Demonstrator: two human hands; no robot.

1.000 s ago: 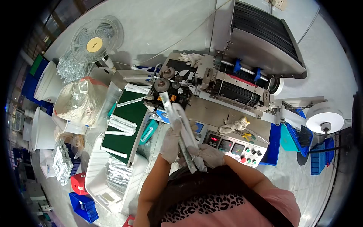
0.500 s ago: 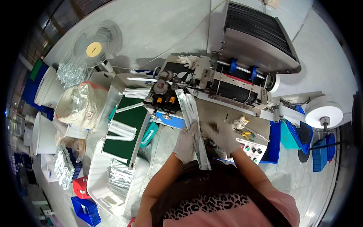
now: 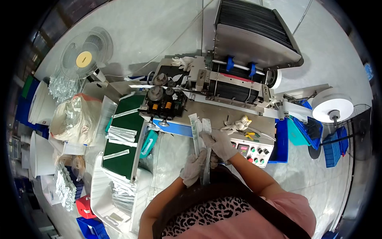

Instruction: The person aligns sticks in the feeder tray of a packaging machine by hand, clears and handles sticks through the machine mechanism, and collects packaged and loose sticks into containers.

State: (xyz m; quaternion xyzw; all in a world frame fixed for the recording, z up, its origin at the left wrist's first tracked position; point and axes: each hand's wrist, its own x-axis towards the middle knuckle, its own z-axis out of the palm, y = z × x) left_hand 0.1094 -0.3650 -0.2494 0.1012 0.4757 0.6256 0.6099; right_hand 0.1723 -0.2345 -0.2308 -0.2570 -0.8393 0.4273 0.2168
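My gloved left hand (image 3: 193, 166) is closed around the lower part of long, narrow white-and-clear packets (image 3: 195, 129) with greenish print, held upright in front of the apron. My gloved right hand (image 3: 221, 145) pinches another such packet (image 3: 206, 125) just beside them, its fingers over the strip. The upper ends of the packets fan slightly apart, while their lower ends reach down to the dark apron. What is inside them is too small to make out. Behind the hands stands the packing machine (image 3: 234, 89) with its rollers and white film.
A green conveyor belt (image 3: 119, 148) carrying several packets slopes to a white bin (image 3: 101, 195) at left. The control box (image 3: 254, 153), pliers (image 3: 250, 136) and crumpled gloves (image 3: 238, 124) lie at right. A film roll (image 3: 332, 106), a fan (image 3: 84, 59) and a lined bag (image 3: 75, 119) stand around.
My right hand, blurred and apart before, has come onto the packets and grips one. The packets have separated at the top and come lower. The whole view has shifted slightly.
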